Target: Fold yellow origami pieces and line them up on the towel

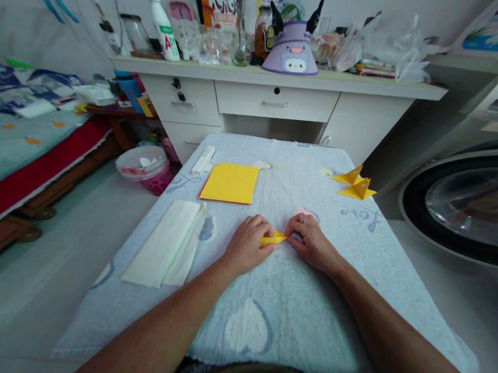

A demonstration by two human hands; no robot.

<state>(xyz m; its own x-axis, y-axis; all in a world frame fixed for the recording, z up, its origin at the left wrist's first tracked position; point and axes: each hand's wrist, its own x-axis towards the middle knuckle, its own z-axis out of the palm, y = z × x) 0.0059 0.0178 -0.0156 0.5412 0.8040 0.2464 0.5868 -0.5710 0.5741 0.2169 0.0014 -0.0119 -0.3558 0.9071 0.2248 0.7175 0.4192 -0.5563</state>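
A small folded piece of yellow paper (pixel 274 238) lies between my two hands over the middle of the cloth-covered table (pixel 297 312). My left hand (pixel 252 241) is closed on its left part, and the fingers hide that end. At the narrow right tip, my right hand (pixel 310 239) pinches the paper between thumb and fingers. Beyond my left hand rests a stack of square paper (pixel 230 183), yellow on top with a red edge showing beneath. Two folded yellow paper shapes (pixel 357 187) with pointed tips stand near the table's right edge.
Left of my hands lies a folded pale green sheet (pixel 166 243). A white narrow box (pixel 203 160) sits at the far left corner. A white cabinet (pixel 269 99) stands behind the table, a washing machine (pixel 466 197) to the right, and a pink bin (pixel 157 180) on the floor.
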